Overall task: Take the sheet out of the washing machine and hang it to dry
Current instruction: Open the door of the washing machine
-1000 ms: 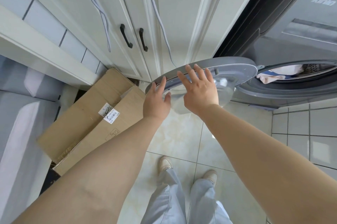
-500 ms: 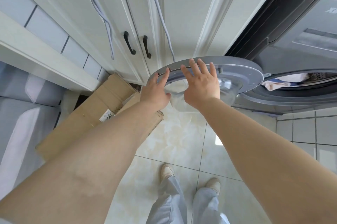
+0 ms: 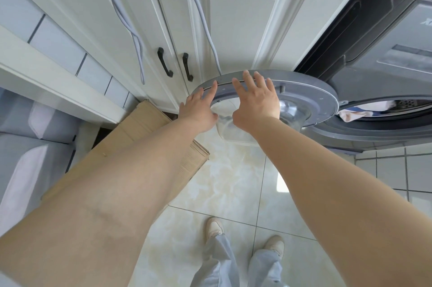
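Note:
The grey front-loading washing machine [image 3: 383, 36] stands at the right with its round door [image 3: 311, 97] swung wide open to the left. A pale sheet [image 3: 364, 110] with white and blue folds shows inside the drum opening. My left hand [image 3: 198, 110] touches the door's left rim with straight fingers. My right hand [image 3: 257, 99] lies flat on the inner face of the door, fingers spread toward its far rim. Neither hand holds anything.
White cabinet doors [image 3: 233, 24] with black handles [image 3: 164, 65] stand right behind the open door, with grey cables [image 3: 131, 20] hanging down them. Flattened cardboard [image 3: 138, 132] leans at the left by a grey seat [image 3: 28, 146]. Glossy floor tiles [image 3: 229, 181] lie below, my feet on them.
The door has swung further open toward the cabinet under both hands. My arms have stretched forward and the view has shifted a little left.

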